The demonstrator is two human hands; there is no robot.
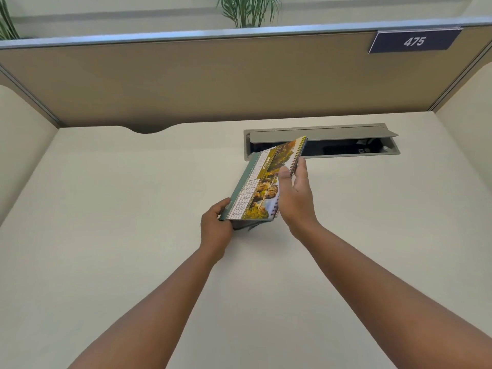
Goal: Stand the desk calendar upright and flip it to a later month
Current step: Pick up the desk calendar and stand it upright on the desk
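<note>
A spiral-bound desk calendar (262, 186) with a green frame, a landscape photo and a March date grid is lifted off the white desk (133, 209), tilted with its spiral edge to the right. My left hand (215, 230) grips its near left corner. My right hand (295, 198) holds the spiral edge, thumb on the photo page and fingers behind. The calendar's folded base hangs beneath the near edge, mostly hidden.
An open cable tray (346, 145) with a raised grey lid is set into the desk just behind the calendar. A tan partition (213, 81) with a "475" sign (414, 41) closes the back. Side panels stand left and right.
</note>
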